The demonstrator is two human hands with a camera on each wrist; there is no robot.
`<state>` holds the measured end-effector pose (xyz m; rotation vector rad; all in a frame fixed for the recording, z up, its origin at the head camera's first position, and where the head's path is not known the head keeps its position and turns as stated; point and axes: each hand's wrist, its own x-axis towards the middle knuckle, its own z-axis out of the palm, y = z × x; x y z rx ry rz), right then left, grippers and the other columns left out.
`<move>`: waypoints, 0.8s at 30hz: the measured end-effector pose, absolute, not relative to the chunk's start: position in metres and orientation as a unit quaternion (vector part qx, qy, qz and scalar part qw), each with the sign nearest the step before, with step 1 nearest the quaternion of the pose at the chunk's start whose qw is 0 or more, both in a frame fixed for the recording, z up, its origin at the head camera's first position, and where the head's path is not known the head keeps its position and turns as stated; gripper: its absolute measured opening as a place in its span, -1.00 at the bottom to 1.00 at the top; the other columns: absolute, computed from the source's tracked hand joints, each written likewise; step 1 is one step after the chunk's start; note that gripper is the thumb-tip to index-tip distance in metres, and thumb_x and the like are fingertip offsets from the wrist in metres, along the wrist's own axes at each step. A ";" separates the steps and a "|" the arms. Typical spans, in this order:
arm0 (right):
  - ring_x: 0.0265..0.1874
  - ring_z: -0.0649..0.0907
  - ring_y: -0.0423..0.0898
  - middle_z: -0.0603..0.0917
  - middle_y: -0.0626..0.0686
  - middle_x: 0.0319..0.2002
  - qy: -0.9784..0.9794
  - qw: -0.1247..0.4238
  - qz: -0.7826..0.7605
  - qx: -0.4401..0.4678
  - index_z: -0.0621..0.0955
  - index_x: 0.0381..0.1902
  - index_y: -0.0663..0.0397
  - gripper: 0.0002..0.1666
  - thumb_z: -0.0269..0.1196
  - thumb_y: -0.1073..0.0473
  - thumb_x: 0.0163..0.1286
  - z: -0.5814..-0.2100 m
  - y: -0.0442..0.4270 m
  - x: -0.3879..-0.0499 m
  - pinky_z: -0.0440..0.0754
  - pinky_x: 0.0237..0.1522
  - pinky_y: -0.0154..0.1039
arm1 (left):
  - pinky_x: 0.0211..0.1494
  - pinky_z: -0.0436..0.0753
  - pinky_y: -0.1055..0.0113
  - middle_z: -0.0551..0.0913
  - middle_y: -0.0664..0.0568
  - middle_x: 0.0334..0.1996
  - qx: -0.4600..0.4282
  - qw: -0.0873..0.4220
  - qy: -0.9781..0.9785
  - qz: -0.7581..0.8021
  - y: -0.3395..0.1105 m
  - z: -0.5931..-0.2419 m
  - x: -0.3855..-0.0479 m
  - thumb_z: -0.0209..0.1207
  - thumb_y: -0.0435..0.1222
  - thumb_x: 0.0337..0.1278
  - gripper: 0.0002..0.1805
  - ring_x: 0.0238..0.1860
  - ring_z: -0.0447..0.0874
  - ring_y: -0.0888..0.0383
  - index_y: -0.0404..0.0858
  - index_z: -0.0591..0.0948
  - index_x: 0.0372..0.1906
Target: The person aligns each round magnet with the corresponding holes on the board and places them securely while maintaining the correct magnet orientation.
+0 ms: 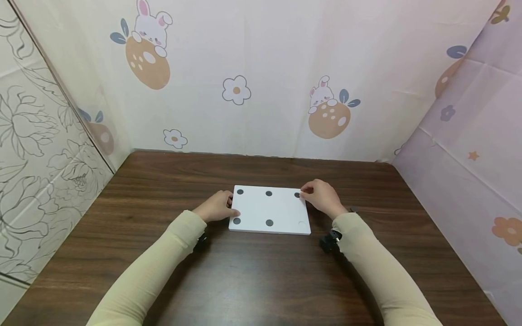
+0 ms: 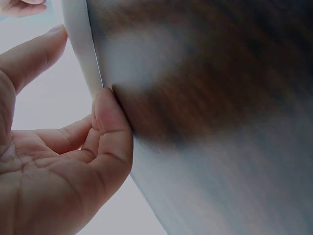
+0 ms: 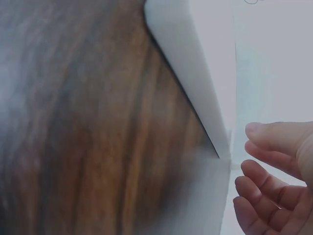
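Observation:
A white rectangular board [image 1: 281, 208] lies flat on the table, with several dark round spots along its two long sides. Near its lower right corner is a faint pale circle [image 1: 302, 224] with no dark spot in it. My left hand [image 1: 217, 206] grips the left edge, thumb on the top face and fingers bent against the side, as the left wrist view also shows. At the upper right corner, my right hand [image 1: 322, 195] has its fingertips at a dark round spot [image 1: 297, 195] and partly covers it. In the right wrist view its fingers curve loosely, with nothing visible between them.
The dark wood-grain table [image 1: 261, 276] extends around the board on all sides. A patterned curtain [image 1: 277, 122] hangs along the table's far edge, with more hangings at left and right. A black wrist device [image 1: 330, 241] sits under the right cuff.

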<state>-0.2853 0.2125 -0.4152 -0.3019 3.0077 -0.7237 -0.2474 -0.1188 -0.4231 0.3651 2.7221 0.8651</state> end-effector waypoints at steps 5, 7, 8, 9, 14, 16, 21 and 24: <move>-0.20 0.60 0.01 0.64 0.09 -0.17 0.968 0.001 -0.231 -0.103 0.72 -0.10 0.07 -0.70 0.26 0.01 0.37 -0.409 0.220 -0.280 0.57 -0.13 -0.04 | 0.02 0.59 0.14 0.60 -0.20 -0.09 0.127 0.131 0.937 0.296 -0.119 -0.423 -0.247 0.35 -0.19 0.12 -0.42 -0.14 0.56 0.04 -0.47 0.49 0.13; -0.18 0.61 0.03 0.64 0.09 -0.17 0.967 -0.003 -0.230 -0.107 0.71 -0.10 0.07 -0.69 0.25 -0.01 0.38 -0.407 0.223 -0.277 0.58 -0.11 -0.01 | 0.01 0.59 0.14 0.60 -0.19 -0.10 0.128 0.131 0.937 0.296 -0.119 -0.423 -0.247 0.35 -0.20 0.12 -0.44 -0.15 0.56 0.04 -0.47 0.50 0.12; -0.17 0.62 0.04 0.65 0.10 -0.16 0.967 -0.006 -0.230 -0.110 0.71 -0.09 0.08 -0.68 0.24 0.00 0.38 -0.406 0.226 -0.275 0.58 -0.10 0.01 | 0.00 0.59 0.14 0.60 -0.19 -0.10 0.129 0.131 0.938 0.295 -0.119 -0.423 -0.247 0.35 -0.19 0.12 -0.44 -0.16 0.56 0.05 -0.47 0.50 0.11; -0.16 0.62 0.05 0.65 0.11 -0.16 0.967 -0.009 -0.230 -0.111 0.70 -0.08 0.08 -0.68 0.24 0.00 0.39 -0.405 0.228 -0.274 0.58 -0.10 0.01 | 0.00 0.59 0.14 0.61 -0.19 -0.10 0.130 0.131 0.938 0.295 -0.119 -0.422 -0.247 0.35 -0.19 0.12 -0.45 -0.16 0.55 0.05 -0.47 0.51 0.10; -0.14 0.62 0.08 0.65 0.13 -0.16 0.965 -0.023 -0.233 -0.117 0.69 -0.06 0.11 -0.67 0.24 0.00 0.39 -0.400 0.241 -0.266 0.58 -0.09 0.05 | 0.01 0.58 0.14 0.59 -0.19 -0.10 0.131 0.132 0.938 0.294 -0.119 -0.421 -0.246 0.34 -0.19 0.13 -0.45 -0.16 0.54 0.05 -0.46 0.50 0.11; -0.14 0.62 0.08 0.65 0.13 -0.15 0.965 -0.027 -0.235 -0.115 0.69 -0.05 0.10 -0.67 0.24 0.00 0.40 -0.398 0.246 -0.263 0.58 -0.10 0.05 | 0.01 0.58 0.14 0.59 -0.19 -0.09 0.131 0.132 0.938 0.294 -0.119 -0.421 -0.246 0.34 -0.19 0.13 -0.45 -0.15 0.53 0.04 -0.47 0.50 0.11; -0.14 0.62 0.10 0.64 0.15 -0.14 0.964 -0.040 -0.240 -0.108 0.68 -0.02 0.12 -0.64 0.24 0.00 0.40 -0.395 0.262 -0.256 0.57 -0.12 0.06 | 0.02 0.58 0.13 0.59 -0.20 -0.08 0.131 0.133 0.937 0.294 -0.119 -0.420 -0.247 0.34 -0.19 0.13 -0.44 -0.14 0.54 0.03 -0.47 0.49 0.12; -0.15 0.62 0.11 0.65 0.17 -0.14 0.965 -0.051 -0.238 -0.103 0.68 -0.02 0.14 -0.63 0.24 -0.01 0.40 -0.394 0.270 -0.252 0.57 -0.12 0.06 | 0.04 0.59 0.12 0.59 -0.21 -0.07 0.129 0.133 0.938 0.294 -0.119 -0.420 -0.247 0.34 -0.18 0.13 -0.43 -0.13 0.54 0.03 -0.47 0.49 0.13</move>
